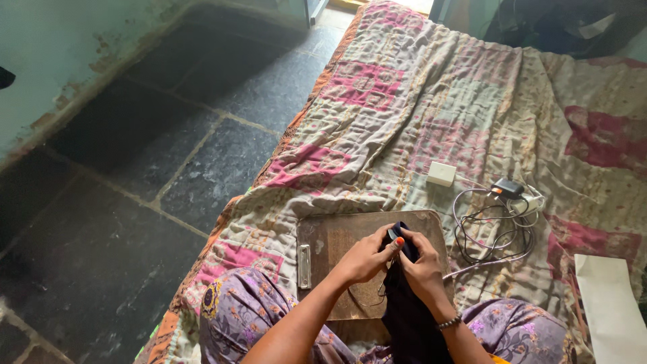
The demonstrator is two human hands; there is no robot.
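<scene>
Both hands met over a worn brown wooden clipboard [337, 253] lying on the faded patchwork quilt [418, 101] of the bed. The left hand [364, 259] and right hand [423, 266] each kept a closed pinching grip on the top fold of a dark navy cloth [408, 317], which hung down between the knees. With only fingertips holding, the cloth could have slipped off; the tangled white charger cable [492, 229] lay near enough to snag.
</scene>
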